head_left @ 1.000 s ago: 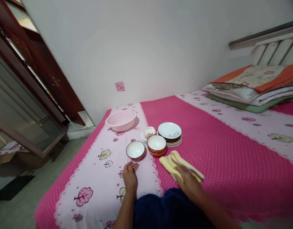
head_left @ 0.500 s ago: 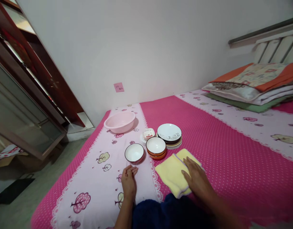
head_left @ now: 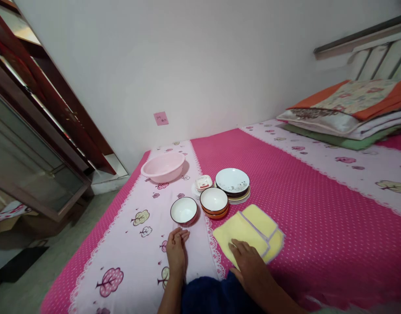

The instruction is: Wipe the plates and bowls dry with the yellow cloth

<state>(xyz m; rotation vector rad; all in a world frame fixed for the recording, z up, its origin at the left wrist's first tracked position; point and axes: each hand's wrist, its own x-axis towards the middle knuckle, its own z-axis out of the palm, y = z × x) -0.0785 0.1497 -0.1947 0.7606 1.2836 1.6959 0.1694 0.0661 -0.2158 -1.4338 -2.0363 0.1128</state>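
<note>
My left hand (head_left: 176,247) rests palm partly up on the bedsheet, its fingers loosely stretched and holding nothing. Just beyond its fingertips stands a single bowl (head_left: 184,210), white inside with a dark rim. A folded yellow cloth (head_left: 257,224) with a pale purple border lies to the right. On its near edge lies my right hand (head_left: 248,261), fingers apart and spread flat over the fabric; the thumb is by the cloth's near corner. Beyond the cloth are stacked orange bowls (head_left: 215,211) with white insides.
Behind the bowls are a small white square dish (head_left: 203,182) on white plates and a stack of plates (head_left: 232,181). A pink basin (head_left: 164,168) sits near the wall. Folded bedding (head_left: 347,115) is piled at the right. The bed's left edge drops to the floor.
My right hand has slid toward me and left across the yellow cloth, uncovering its far right part. The left hand stays in place.
</note>
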